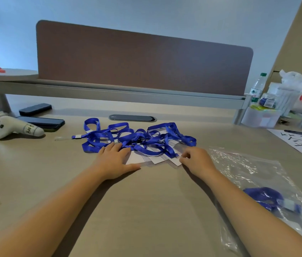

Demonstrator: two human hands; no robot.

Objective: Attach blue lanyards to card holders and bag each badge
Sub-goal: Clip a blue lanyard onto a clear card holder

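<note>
Spreading across pretty much the whole view is a light wood-grain table (146,201), with a brown fabric divider panel (142,58) standing along its far edge. On the right side of the table lies a clear zip plastic bag (254,175) with one bunched-up blue lanyard badge (269,198) already inside it. In the middle there's a tangled pile of blue fabric lanyards (137,138), sitting on top of a fanned-out stack of clear card holders with white inserts (153,158). The left hand (115,160) rests flat with straight fingers on the near left edge of that pile, touching the lanyards and the holders. The right hand (196,160) has its fingers curled and is pinching the corner of the rightmost card holder, right where a lanyard end meets it. Off to the left sit a white plush toy with black markings (11,127) and two dark phones (40,121). At the far right, a black marker pen (301,134) lies on a white sheet.
</note>
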